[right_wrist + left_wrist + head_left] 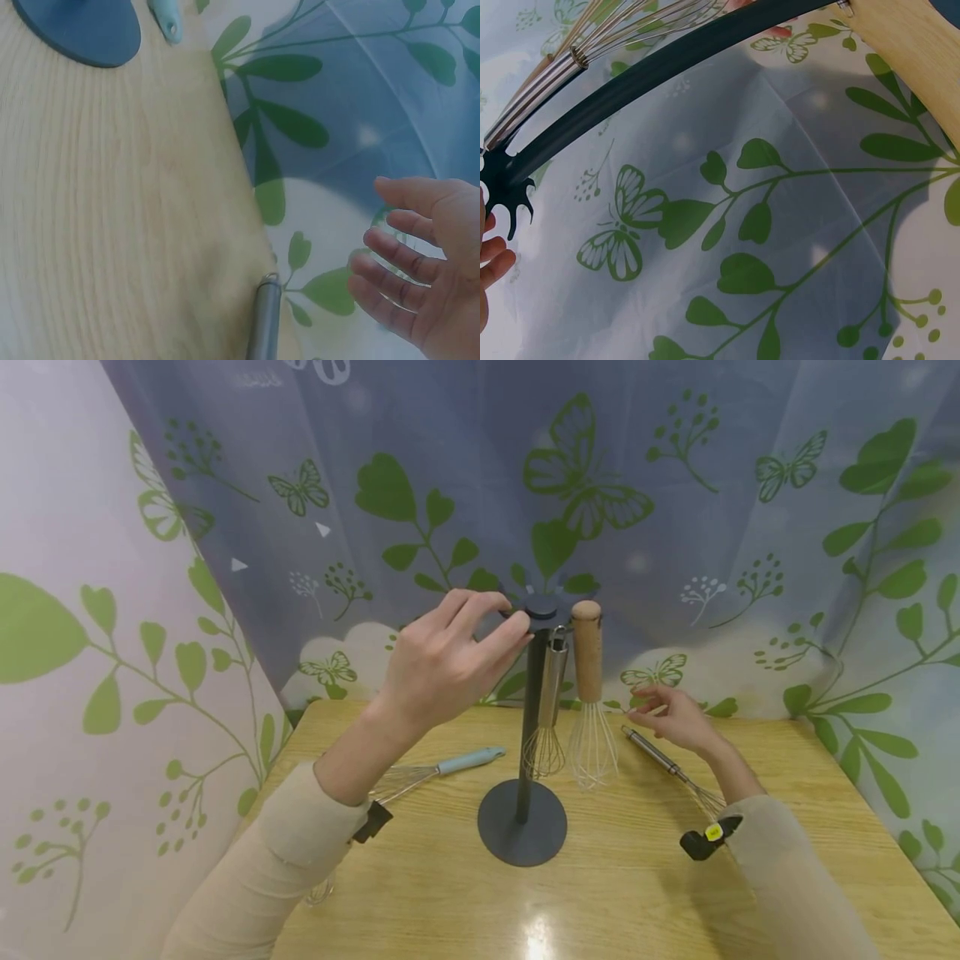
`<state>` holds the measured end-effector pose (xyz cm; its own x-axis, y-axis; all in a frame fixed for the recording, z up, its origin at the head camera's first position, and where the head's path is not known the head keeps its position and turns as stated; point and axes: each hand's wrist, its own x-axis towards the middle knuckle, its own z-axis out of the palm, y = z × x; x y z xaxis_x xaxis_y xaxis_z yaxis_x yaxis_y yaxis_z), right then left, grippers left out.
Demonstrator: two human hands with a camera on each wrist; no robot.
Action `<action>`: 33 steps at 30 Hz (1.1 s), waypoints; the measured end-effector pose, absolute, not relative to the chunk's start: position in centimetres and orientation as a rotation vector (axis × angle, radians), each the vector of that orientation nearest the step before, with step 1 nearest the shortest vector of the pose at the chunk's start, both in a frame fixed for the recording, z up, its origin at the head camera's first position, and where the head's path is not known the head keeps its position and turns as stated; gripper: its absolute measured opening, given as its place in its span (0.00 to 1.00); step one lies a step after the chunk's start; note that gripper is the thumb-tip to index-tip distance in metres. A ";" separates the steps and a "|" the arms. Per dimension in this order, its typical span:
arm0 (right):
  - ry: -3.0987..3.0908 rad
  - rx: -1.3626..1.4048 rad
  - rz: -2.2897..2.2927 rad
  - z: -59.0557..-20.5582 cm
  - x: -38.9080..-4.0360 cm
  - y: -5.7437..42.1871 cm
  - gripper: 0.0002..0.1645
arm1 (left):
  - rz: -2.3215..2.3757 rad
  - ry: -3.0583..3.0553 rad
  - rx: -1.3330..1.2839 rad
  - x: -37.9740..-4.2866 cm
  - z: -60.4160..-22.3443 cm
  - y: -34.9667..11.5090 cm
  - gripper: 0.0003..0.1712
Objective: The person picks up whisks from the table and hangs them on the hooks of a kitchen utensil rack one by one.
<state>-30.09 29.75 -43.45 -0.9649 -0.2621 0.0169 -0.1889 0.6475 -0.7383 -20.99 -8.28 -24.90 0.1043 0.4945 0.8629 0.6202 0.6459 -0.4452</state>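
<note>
My left hand is at the top of a black utensil stand, its thumb and forefinger bent about the edge of the hooked rim. In the left wrist view, part of the fingers shows beside the stand's hooks. A metal-handled whisk and a wooden-handled whisk hang from the stand, heads down. My right hand hovers over the table's far right with loosely bent fingers and holds nothing. Near it lies another metal-handled whisk; its handle shows in the right wrist view.
A whisk with a light blue handle lies left of the stand, partly behind my left forearm. Under that arm, a wire loop peeks out. The wooden table ends at a patterned curtain behind and at the sides.
</note>
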 end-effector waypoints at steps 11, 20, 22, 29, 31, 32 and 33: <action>2.784 -0.385 -1.183 -45.5 -30.5 30.9 0.35 | -0.110 -1.541 -0.955 -20.8 -25.2 -8.2 0.05; 2.740 -0.337 -1.199 -46.0 -30.3 31.5 0.34 | -0.098 -1.529 -0.952 -20.6 -25.3 -8.1 0.05; 2.726 -0.331 -1.203 -46.2 -30.3 31.7 0.34 | -0.100 -1.528 -0.953 -20.6 -25.3 -8.1 0.05; 2.713 -0.327 -1.212 -47.1 -30.6 32.4 0.34 | -0.104 -1.519 -0.952 -20.6 -25.4 -8.0 0.07; 2.721 -0.323 -1.199 -47.3 -30.7 32.6 0.34 | -0.101 -1.519 -0.951 -20.6 -25.5 -8.0 0.07; 2.729 -0.322 -1.189 -47.4 -30.7 32.6 0.33 | -0.100 -1.518 -0.950 -20.6 -25.5 -8.0 0.07; 2.735 -0.323 -1.176 -47.5 -30.7 32.7 0.33 | -0.098 -1.517 -0.949 -20.6 -25.4 -8.0 0.07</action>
<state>-30.72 32.72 -47.49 -0.9661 -0.2535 -0.0493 -0.1387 0.6700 -0.7293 -20.55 -7.99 -25.45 0.1222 0.4936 0.8611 0.6003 0.6541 -0.4601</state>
